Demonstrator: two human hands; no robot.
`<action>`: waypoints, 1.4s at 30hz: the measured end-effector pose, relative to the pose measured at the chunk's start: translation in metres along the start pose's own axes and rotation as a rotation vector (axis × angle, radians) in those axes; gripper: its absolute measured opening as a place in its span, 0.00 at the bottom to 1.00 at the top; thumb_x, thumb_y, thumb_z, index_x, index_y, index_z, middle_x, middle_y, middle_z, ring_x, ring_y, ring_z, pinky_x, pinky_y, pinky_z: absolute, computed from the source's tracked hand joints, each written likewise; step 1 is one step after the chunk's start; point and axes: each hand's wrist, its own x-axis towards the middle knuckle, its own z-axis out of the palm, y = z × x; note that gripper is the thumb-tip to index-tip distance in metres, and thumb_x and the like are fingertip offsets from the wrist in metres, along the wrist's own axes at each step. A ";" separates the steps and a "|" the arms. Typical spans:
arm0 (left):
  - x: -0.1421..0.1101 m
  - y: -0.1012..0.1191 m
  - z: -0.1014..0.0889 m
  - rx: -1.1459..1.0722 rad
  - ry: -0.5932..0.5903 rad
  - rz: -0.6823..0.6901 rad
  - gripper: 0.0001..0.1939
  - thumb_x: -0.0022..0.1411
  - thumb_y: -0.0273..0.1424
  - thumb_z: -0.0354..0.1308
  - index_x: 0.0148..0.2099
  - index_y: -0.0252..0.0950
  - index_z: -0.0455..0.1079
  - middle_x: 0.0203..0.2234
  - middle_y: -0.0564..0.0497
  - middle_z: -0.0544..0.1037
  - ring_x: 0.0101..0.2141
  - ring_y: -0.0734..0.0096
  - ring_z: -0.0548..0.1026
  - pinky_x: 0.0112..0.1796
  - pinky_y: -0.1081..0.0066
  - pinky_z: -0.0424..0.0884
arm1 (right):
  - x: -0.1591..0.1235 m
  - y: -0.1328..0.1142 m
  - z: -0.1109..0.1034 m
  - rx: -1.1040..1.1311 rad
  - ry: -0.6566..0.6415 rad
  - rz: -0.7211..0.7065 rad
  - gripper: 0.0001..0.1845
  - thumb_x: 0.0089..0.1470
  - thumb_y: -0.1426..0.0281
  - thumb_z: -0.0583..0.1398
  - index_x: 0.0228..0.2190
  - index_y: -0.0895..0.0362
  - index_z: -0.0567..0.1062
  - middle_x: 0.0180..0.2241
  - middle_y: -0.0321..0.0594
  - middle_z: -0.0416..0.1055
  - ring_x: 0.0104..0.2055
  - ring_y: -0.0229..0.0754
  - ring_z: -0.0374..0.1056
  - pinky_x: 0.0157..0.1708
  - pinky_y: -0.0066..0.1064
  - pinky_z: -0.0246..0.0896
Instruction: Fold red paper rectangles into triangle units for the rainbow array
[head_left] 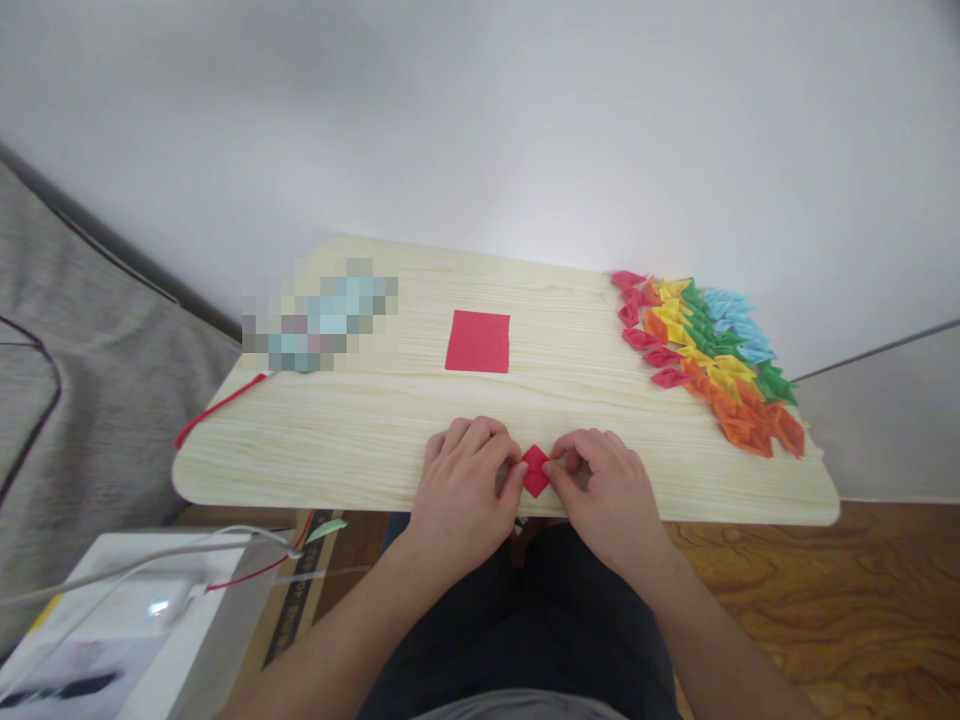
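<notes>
Between my hands, at the table's front edge, is a small red folded paper [535, 470] shaped like a diamond. My left hand [471, 480] pinches its left corner between thumb and fingers. On the opposite corner, my right hand [604, 490] holds it in the same kind of pinch. Beyond them a flat red square of paper [478, 341] lies on the light wooden table [360, 430].
Several folded paper pieces in rows of red, orange, yellow, green and blue [701, 345] cover the table's right side. A blurred pale blue item [337, 310] lies at the left, with a red cord [217, 408]. A white box [150, 610] with cables stands below left.
</notes>
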 end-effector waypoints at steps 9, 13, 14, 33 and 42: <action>0.000 -0.006 -0.001 -0.049 -0.012 0.022 0.09 0.68 0.31 0.60 0.49 0.49 0.75 0.43 0.51 0.77 0.44 0.57 0.70 0.43 0.55 0.63 | 0.003 0.002 -0.005 0.047 -0.066 0.015 0.04 0.61 0.68 0.66 0.32 0.50 0.79 0.29 0.37 0.74 0.38 0.48 0.68 0.38 0.39 0.59; -0.001 -0.007 -0.001 -0.031 0.001 0.061 0.10 0.69 0.32 0.59 0.48 0.51 0.79 0.42 0.49 0.76 0.44 0.58 0.70 0.42 0.55 0.63 | 0.002 0.004 -0.004 0.065 -0.063 -0.013 0.03 0.61 0.69 0.65 0.33 0.50 0.79 0.30 0.38 0.74 0.38 0.48 0.68 0.38 0.40 0.60; -0.001 -0.007 0.000 -0.028 0.003 0.061 0.10 0.69 0.33 0.59 0.48 0.51 0.79 0.42 0.49 0.76 0.44 0.57 0.70 0.42 0.55 0.63 | 0.002 0.005 -0.004 0.068 -0.063 -0.017 0.03 0.61 0.69 0.65 0.34 0.50 0.79 0.30 0.38 0.74 0.38 0.49 0.68 0.39 0.40 0.60; 0.019 -0.011 -0.014 -0.018 -0.131 0.145 0.10 0.65 0.30 0.63 0.48 0.47 0.76 0.41 0.51 0.78 0.45 0.57 0.72 0.44 0.57 0.64 | -0.006 -0.006 0.009 -0.071 0.064 0.041 0.06 0.57 0.65 0.67 0.32 0.52 0.75 0.32 0.38 0.73 0.39 0.50 0.67 0.39 0.39 0.53; 0.024 0.003 -0.018 -0.099 -0.124 0.112 0.07 0.60 0.26 0.62 0.41 0.42 0.73 0.38 0.50 0.78 0.44 0.57 0.71 0.45 0.56 0.61 | -0.009 -0.003 0.012 0.009 0.140 0.028 0.05 0.56 0.69 0.66 0.36 0.53 0.77 0.34 0.39 0.73 0.40 0.48 0.67 0.42 0.38 0.57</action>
